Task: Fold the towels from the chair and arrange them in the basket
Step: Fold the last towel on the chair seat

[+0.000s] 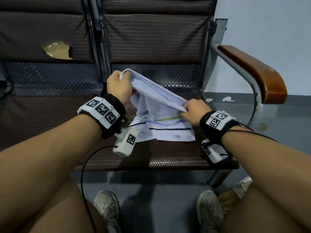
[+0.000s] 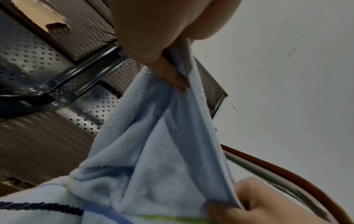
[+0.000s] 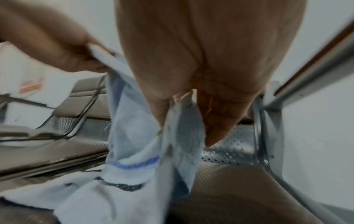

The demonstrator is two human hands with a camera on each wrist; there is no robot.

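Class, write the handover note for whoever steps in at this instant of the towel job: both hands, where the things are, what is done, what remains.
Left hand: raised, pinching one end of the towel's upper edge.
Right hand: lower, pinching the other end of that edge.
Towel: pale blue with dark, blue and green stripes; upper part lifted between the hands, lower part lying on the chair seat.
Basket: not in view.
Done: towel picked up by an edge; no neat fold visible yet.
Left: fold this towel and place it in the basket. Whether other towels wait cannot be told.
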